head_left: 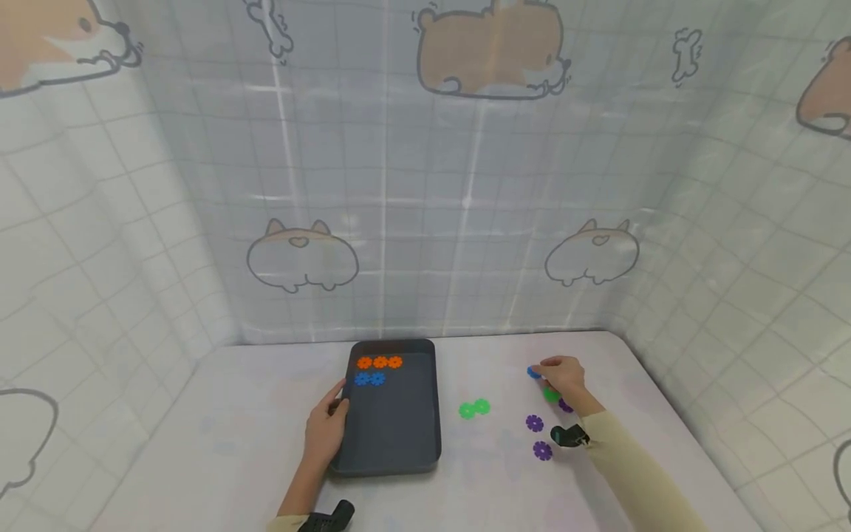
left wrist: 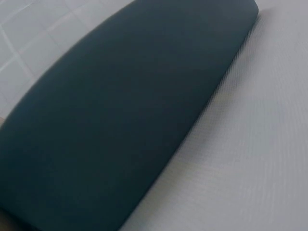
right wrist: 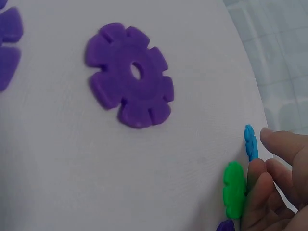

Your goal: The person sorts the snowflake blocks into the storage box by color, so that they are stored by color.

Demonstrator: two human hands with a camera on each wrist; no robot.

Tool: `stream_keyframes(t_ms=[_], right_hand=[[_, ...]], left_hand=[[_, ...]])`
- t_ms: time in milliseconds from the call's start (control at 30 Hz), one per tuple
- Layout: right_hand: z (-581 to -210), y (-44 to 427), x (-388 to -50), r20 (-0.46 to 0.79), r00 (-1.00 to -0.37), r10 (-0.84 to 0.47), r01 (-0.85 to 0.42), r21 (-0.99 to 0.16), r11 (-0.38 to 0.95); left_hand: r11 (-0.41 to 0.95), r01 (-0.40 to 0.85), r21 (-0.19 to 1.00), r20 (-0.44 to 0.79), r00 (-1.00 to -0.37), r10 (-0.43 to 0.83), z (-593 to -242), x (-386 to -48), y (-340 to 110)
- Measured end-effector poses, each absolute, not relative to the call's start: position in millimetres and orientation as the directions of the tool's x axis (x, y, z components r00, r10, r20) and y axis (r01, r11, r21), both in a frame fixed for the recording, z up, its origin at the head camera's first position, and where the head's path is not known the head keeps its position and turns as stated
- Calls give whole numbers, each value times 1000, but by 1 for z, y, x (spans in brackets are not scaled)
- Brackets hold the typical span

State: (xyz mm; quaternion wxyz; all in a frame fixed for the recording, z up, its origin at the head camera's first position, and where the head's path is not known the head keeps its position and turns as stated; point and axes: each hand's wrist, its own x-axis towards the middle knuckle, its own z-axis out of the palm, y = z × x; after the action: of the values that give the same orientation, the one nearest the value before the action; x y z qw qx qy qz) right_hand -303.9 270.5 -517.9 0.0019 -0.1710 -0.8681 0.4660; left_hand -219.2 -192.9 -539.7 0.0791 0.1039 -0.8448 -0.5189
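Flower pieces (head_left: 542, 451) on tabletop (head_left: 492, 495): two purple nearest. Left hand (head_left: 324, 434) grips dark tray (head_left: 388, 436) by its left side. Two green (head_left: 467, 411) right of tray. Purple (head_left: 566, 406) and green (head_left: 551, 396) beside right hand (head_left: 564, 374); its fingers at blue piece (right wrist: 251, 143), can't tell if pinched. Tray's far end: two blue (head_left: 362, 379), then three orange (head_left: 364, 363).

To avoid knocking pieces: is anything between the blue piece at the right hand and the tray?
From the blue piece, only the tray's raised rim crosses the direct line; light green pieces lie nearer the person.
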Motion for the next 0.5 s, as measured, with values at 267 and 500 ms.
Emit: stream_keyframes(t_ms=[267,500], right_hand=[[-521,271,-302,-118,-957,266,256,-777,575],[-523,270,-303,-77,-967,243,223,-718,660]], left_hand=[[431,-88,898,28,-967,-254,-541,-220,-194],[429,-82,900,32,-967,-253,-542,-220,-194]])
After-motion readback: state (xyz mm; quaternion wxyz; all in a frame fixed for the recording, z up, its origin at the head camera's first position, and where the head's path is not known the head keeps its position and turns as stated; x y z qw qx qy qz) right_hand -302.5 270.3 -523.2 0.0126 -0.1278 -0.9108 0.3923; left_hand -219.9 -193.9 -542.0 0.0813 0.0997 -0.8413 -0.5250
